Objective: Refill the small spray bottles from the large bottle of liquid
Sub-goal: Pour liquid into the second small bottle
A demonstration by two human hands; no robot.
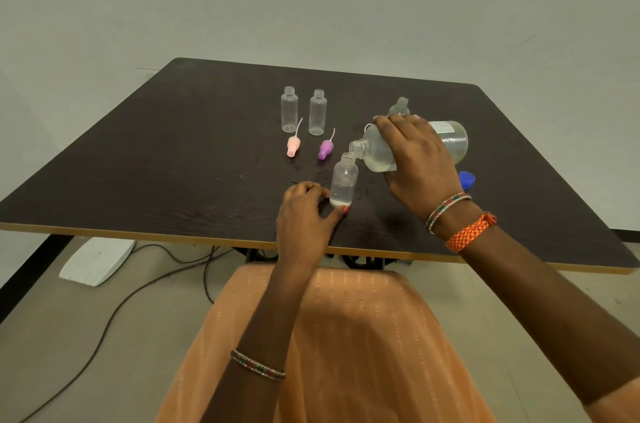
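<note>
At a dark desk [173, 145], the right hand [415, 159] grips the large bottle [453, 142], tipped at frame centre-right, its mouth over a small bottle [343, 182] pinched at the base by the left hand [304, 211]. Two uncapped small bottles [289, 109] stand above pink [293, 146] and purple [325, 149] spray caps.

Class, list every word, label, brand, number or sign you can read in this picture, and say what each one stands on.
No text can be read.
Large bottle, tilted in the right hand: a white label with print, too small and blurred to read.
Small spray bottles, pink cap, purple cap, blue cap: no lettering visible.
</note>
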